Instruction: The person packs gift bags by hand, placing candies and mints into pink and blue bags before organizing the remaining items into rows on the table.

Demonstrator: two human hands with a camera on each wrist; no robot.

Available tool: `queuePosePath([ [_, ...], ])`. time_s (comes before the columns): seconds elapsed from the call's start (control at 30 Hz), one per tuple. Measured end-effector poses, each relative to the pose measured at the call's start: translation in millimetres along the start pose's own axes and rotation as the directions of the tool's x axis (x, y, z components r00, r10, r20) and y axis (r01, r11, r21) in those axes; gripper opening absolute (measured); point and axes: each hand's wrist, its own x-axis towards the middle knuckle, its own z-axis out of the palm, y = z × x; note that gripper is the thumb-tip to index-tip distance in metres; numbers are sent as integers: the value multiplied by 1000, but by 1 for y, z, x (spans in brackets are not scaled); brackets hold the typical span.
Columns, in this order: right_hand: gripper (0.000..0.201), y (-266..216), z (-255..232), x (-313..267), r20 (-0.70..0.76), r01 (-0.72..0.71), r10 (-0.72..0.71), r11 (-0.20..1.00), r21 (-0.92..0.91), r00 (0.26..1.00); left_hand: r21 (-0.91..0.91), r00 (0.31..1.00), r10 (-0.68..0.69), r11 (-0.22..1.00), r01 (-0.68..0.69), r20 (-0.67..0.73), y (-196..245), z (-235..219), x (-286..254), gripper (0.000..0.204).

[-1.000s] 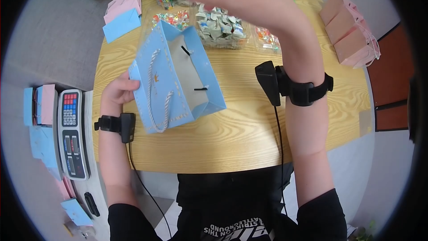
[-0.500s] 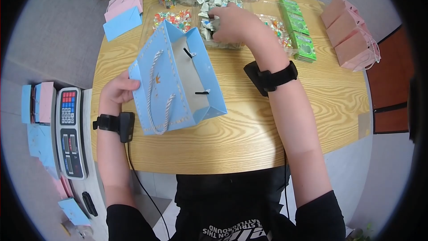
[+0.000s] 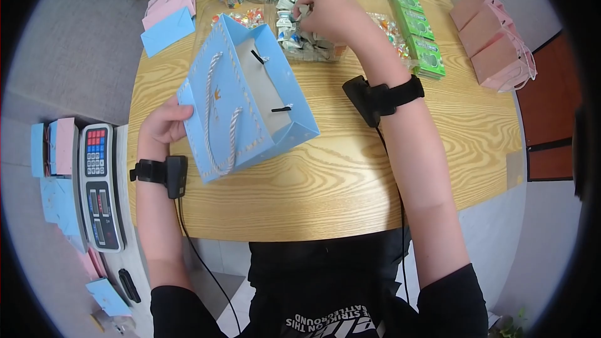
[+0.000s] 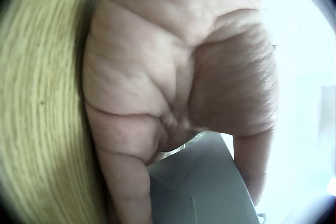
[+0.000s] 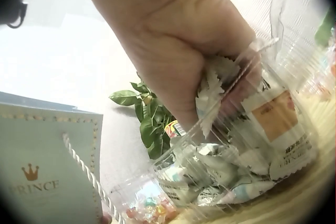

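Observation:
A light blue paper gift bag (image 3: 203, 116) with white rope handles lies tilted on its side above the table, its open mouth toward the right. My left hand (image 3: 166, 124) grips its bottom end, thumb on the printed panel; in the left wrist view the bag's base (image 4: 197, 182) sits between thumb and fingers. My right hand (image 3: 335, 15) reaches into a clear plastic box (image 3: 313, 57) of white wrapped candies (image 3: 289, 34). In the right wrist view its thumb and fingers pinch a wrapped candy (image 5: 210, 95) just above the pile; the fingertips are partly hidden behind wrappers.
Green boxes (image 3: 422, 31) stand right of the candy box, beside colourful candies (image 3: 389, 28). More candies (image 3: 247, 17) lie behind the blue bag. Pink bags (image 3: 494, 44) stand at the right edge, folded bags (image 3: 169, 28) at the back left. A scale (image 3: 100, 188) is at the left.
My right hand has come down from above the back of the table into the candy box and now pinches a wrapped candy. My left hand keeps the bag almost still.

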Motion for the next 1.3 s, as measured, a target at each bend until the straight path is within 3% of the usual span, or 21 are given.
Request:
queuePosePath([
  [0.03, 24, 1, -2, 0, -56, 52, -53, 998, -18, 997, -1, 1000, -1, 1000, 1, -1, -1, -2, 0, 72],
  [0.3, 24, 10, -10, 6, -155, 30, -11, 992, 121, 988, -38, 1000, 2, 999, -1, 18, -1, -3, 2, 71],
  [0.47, 24, -17, -39, -7, -207, 27, 24, 971, 239, 978, -36, 1000, 7, 999, -7, 23, 0, -1, 2, 71],
  [0.53, 23, -42, -72, -22, 109, -161, 123, 859, 487, 986, -38, 1000, 12, 999, -11, 18, 0, -2, 1, 71],
  [0.57, 23, -57, -85, -31, 111, -159, 120, 859, 486, 987, -50, 999, -1, 999, 3, 32, 0, -5, 1, 71],
  [0.67, 26, -84, -97, -45, 185, -117, 30, 868, 483, 982, -68, 999, -7, 998, 11, 53, -1, -5, 1, 71],
  [0.73, 27, -89, -94, -46, 285, 62, -214, 885, 461, 934, -70, 998, -3, 997, 8, 63, -1, -5, 1, 71],
  [0.77, 27, -90, -85, -47, 284, 60, -211, 885, 462, 935, -70, 998, -3, 997, 8, 67, 0, -7, 1, 71],
  [0.83, 20, -93, -64, -51, 209, 250, -340, 898, 361, 917, -68, 997, -6, 998, 11, 73, 0, -6, 2, 72],
  [0.87, 23, -99, -64, -55, 270, 247, -323, 927, 281, 907, -75, 997, -8, 997, 14, 78, 0, -5, 1, 71],
  [0.97, 32, -104, -45, -56, 271, 272, -347, 921, 280, 898, -84, 997, -6, 996, 13, 81, 0, -4, 1, 70],
  [1.07, 32, -102, -30, -54, 204, 258, -363, 875, 410, 909, -107, 998, -6, 994, 13, 70, 0, -6, 0, 69],
  [1.2, 29, -102, -38, -54, 197, 277, -382, 869, 410, 903, -138, 997, 0, 990, 11, 82, -1, -7, 0, 68],
  [1.27, 36, -107, -46, -55, 341, 126, -280, 903, 411, 898, -123, 996, -4, 992, 14, 86, 0, -7, 0, 69],
  [1.3, 36, -106, -46, -55, 341, 126, -280, 903, 411, 897, -108, 996, -8, 994, 18, 91, 1, -7, 0, 69],
])
